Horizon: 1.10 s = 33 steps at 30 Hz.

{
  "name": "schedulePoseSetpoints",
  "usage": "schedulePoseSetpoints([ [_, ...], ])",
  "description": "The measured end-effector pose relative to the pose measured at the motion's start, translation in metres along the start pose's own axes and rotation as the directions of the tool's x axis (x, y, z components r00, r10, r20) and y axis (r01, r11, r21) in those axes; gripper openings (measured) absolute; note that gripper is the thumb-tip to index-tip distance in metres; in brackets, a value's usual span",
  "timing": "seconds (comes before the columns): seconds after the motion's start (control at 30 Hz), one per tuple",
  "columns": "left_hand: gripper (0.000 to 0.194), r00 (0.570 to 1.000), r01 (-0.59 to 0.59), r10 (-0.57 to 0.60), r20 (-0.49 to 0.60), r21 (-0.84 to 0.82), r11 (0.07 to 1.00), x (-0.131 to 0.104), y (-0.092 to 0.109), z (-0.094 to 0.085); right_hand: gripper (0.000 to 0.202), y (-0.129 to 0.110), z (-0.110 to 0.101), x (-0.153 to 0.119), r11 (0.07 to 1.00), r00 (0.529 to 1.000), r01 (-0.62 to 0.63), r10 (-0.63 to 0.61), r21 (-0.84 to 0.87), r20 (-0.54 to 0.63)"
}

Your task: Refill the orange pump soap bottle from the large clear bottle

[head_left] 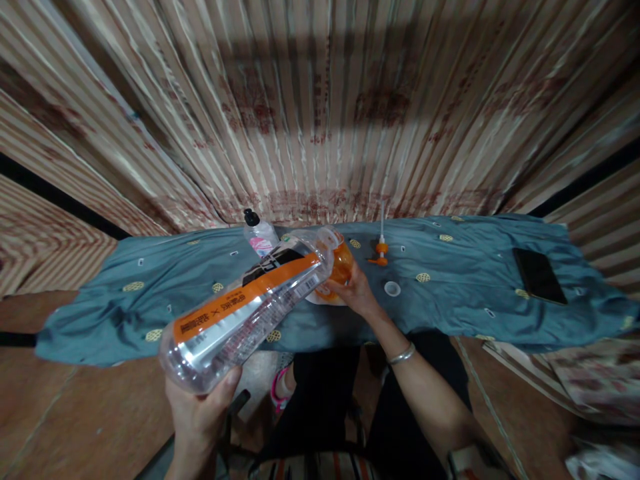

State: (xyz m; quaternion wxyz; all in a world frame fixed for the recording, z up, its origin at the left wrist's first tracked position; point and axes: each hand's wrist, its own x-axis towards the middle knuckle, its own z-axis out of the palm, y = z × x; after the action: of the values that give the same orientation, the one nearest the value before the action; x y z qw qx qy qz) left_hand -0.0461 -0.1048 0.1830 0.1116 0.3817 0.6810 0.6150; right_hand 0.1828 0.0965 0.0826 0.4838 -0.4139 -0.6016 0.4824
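A large clear bottle (245, 310) with an orange label is being gripped at its base by the left hand (200, 407), tilted so that its mouth is meeting the orange bottle (340, 263). That smaller bottle is being steadied on the cloth-covered tabletop (150, 300) by the right hand (353, 290), fingers wrapped around it, forearm stretched forward. A pump head (381, 250) and a white cap (393, 288) are lying just beside it.

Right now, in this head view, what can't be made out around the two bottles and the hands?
- Where the clear bottle meets the orange container: whether anything flows is too small to tell.
- Orange container's base: hidden by the right hand.
- Label text on the clear bottle: too blurred to read.
- Left hand: wrist cut off by the bottom edge.
- Pump-top bottle: lower part hidden behind the clear bottle.
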Motion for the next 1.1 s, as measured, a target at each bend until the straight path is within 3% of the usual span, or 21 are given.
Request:
schedulePoseSetpoints([
  [0.4, 0.093, 0.997, 0.077, -0.078, -0.009, -0.084, 0.993, -0.0004, 0.0024, 0.0015, 0.08, -0.0057, -0.0005, -0.0008, 0.999, 0.999, -0.034, 0.034, -0.008, -0.024],
  [1.1, 0.087, 1.0, -0.012, 0.012, 0.002, -0.02, 1.0, 0.0, 0.0021, 0.0012, 0.079, -0.0015, -0.0012, -0.0006, 0.999, 0.999, -0.038, 0.037, -0.003, -0.013],
])
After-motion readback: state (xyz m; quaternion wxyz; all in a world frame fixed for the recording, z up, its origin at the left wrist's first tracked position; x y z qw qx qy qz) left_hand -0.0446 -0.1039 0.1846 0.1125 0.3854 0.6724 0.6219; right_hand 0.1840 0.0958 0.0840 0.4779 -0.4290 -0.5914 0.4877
